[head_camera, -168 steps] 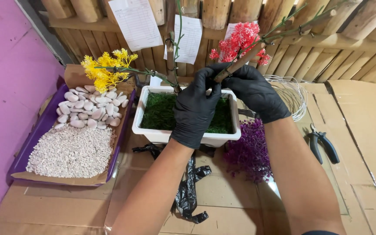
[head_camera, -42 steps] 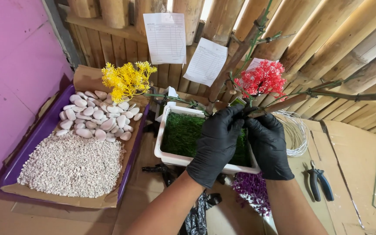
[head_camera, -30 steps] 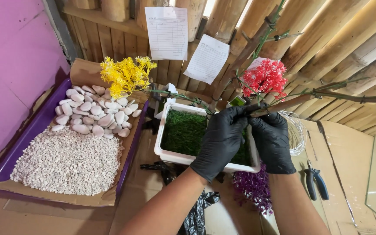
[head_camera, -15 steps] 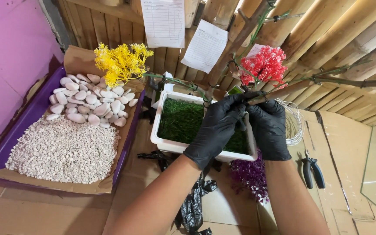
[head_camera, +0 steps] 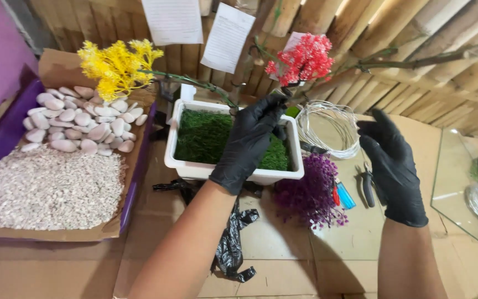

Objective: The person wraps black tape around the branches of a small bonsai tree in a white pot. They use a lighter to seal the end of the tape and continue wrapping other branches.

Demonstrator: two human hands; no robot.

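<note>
Hidden or unclear: the base of the thin dark stem carrying the red artificial flower sprig [head_camera: 301,58] disappears behind the left hand [head_camera: 250,141], so where it enters the white rectangular planter filled with green moss [head_camera: 195,166] cannot be made out. The glass pane [head_camera: 466,182] and a coil lying on it are cut off at the right edge; the purple tray lined with cardboard [head_camera: 134,188] is cut off at the left.

Edges and room: the planter sits mid-tabletop, its left wall just beside the tray, its right corner touching the purple artificial flower bunch [head_camera: 310,194]. A coil of pale wire [head_camera: 328,128] lies behind that bunch, pliers and small tools [head_camera: 355,191] to its right. Bare cardboard tabletop [head_camera: 283,254] lies open toward the viewer (apart from a crumpled black plastic bag [head_camera: 233,243]).

Hands: the left hand, black-gloved, reaches over the planter's right half, fingertips pinched on the stem just below the red sprig. The right hand [head_camera: 394,163], also black-gloved, hovers released and empty, fingers spread, well right of the planter above the tools.

Other contents: yellow artificial flower sprig [head_camera: 116,63] leaning from the planter's far side; smooth white pebbles [head_camera: 78,119] and fine pale gravel [head_camera: 42,185] in the tray.
</note>
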